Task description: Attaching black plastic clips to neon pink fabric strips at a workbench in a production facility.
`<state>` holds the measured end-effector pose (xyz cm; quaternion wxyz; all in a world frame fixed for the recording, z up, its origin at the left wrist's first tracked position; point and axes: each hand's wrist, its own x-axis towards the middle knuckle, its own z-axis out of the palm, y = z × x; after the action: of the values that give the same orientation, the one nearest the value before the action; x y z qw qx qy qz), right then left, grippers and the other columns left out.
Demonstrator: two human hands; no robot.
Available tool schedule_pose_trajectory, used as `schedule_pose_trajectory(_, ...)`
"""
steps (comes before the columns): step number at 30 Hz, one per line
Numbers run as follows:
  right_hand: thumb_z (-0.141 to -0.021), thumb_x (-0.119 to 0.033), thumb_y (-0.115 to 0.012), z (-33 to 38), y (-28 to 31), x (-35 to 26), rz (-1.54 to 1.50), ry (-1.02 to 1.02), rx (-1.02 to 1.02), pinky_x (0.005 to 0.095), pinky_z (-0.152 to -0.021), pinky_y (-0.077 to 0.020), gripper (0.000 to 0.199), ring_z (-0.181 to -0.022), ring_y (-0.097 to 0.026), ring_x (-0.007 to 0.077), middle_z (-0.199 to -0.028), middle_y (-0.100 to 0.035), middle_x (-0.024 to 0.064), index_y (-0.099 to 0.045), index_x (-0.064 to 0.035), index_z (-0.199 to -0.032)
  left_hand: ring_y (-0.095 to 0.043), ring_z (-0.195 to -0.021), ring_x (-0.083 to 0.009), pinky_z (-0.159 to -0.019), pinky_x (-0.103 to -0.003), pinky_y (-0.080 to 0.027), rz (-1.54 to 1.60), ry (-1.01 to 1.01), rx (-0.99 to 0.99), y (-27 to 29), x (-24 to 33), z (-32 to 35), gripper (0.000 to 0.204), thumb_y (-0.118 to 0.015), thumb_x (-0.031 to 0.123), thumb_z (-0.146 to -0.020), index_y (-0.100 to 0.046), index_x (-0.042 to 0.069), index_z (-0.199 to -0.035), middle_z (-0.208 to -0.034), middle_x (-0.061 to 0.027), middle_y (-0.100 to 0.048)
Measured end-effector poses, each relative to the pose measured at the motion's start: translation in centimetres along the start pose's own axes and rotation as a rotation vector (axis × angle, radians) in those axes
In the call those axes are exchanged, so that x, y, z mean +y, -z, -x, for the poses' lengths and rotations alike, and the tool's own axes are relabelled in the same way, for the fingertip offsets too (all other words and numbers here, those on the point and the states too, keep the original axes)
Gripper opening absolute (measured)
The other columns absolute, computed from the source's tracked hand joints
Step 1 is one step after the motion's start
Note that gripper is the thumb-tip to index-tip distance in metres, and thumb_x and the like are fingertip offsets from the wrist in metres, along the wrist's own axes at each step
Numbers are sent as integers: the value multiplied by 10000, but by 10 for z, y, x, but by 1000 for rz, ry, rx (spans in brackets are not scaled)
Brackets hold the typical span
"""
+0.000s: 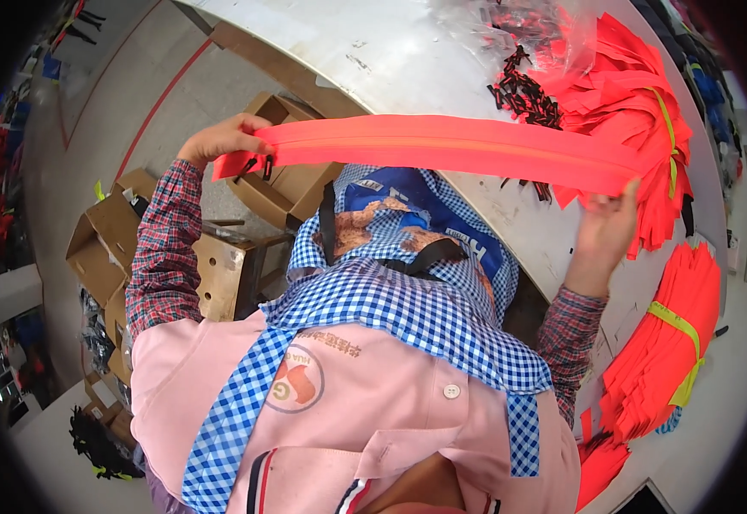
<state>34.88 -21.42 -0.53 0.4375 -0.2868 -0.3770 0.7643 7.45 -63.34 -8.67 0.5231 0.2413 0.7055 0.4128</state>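
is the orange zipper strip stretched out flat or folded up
Stretched out: the orange zipper strip runs straight between the left hand and right hand, with no fold visible.

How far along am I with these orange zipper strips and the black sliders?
Looks done: one orange zipper strip already carries two black sliders near your left hand. In hand: that strip, stretched across to your right hand. Left: loose sliders on the table and yellow-tied strip bundles; whether those are finished is unclear.

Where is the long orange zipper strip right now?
In the head view, the long orange zipper strip is stretched level between the left hand and right hand, above the blue checked apron, at the white table edge.
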Motion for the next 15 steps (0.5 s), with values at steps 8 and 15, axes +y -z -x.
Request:
schedule_pose_trajectory(8, -929, -183, -482, 85, 207, 14, 1327, -589, -217, 281, -448, -458, 321, -473, -572, 144, -561, -593, 73, -569, -34, -659, -651, -759, -162, -722, -298, -519, -58, 269, 262, 92, -124, 6, 308, -684, 215, -798, -658, -13, -1004, -856, -71, -691)
schedule_pose_trajectory(15, -839, -152, -571, 233, 380, 87, 1373, -962, -610, 345, -711, -534, 235, -780, -666, 213, -856, -688, 158, -693, -1, -972, -453, -1256, -284, -1034, -377, -376, -437, 385, 440, 73, -203, -48, 901, -852, 357, -611, -442, -16, -1321, -1344, -176, -484)
